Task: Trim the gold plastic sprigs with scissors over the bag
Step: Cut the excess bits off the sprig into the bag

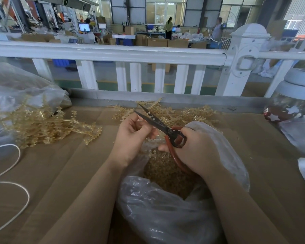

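Right hand [199, 152] grips red-handled black steel scissors [158, 124], blades apart. Left hand [130, 138], fingers curled, pinches a gold plastic sprig [141, 125] at the blades, above the open clear plastic bag [157, 205] of gold trimmings. More sprigs heaped beyond on brown cardboard tabletop [69, 164].

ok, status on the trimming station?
Right hand grips scissors, blades open. Left hand pinches a sprig at the blades, over the open bag of trimmings. Nothing in the way.
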